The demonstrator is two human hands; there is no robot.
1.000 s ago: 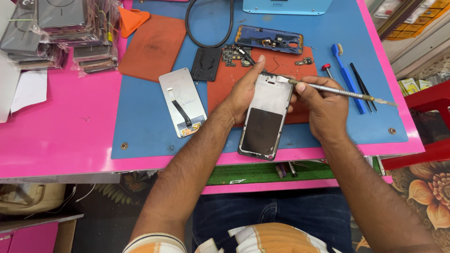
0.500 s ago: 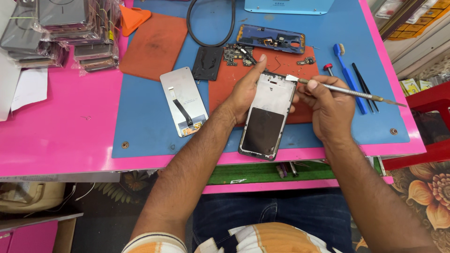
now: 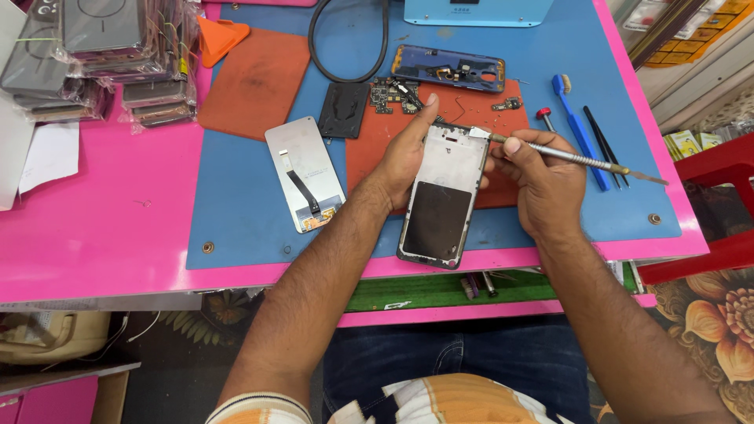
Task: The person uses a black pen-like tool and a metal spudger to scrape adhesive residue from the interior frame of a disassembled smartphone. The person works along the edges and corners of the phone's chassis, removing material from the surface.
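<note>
Pink all round its rim, the tabletop (image 3: 102,235) carries a blue rubber work mat (image 3: 236,220) that reaches almost to its near edge. Closest to that edge lies the opened grey phone frame with a black panel in its lower half (image 3: 442,196), its bottom end overhanging the mat's near border. The left hand (image 3: 404,149) steadies it from the left side, forearm running up from the near edge, palm against the frame's long side and index finger stretched past its top corner. The right hand (image 3: 542,184) comes in from the right with wrist bent, its grip pinched shut round a slim metal pry tool (image 3: 573,157), whose flat tip touches the frame's top right corner.

Judging by this, the step in hand is scraping or prising at that corner; the next move would call for light, shallow pressure while the left hand keeps the frame from sliding.

Farther left on the mat lies a detached silver display panel with a flex cable (image 3: 305,173); beyond, an orange-brown heat pad (image 3: 471,110) holds small circuit boards.
</note>
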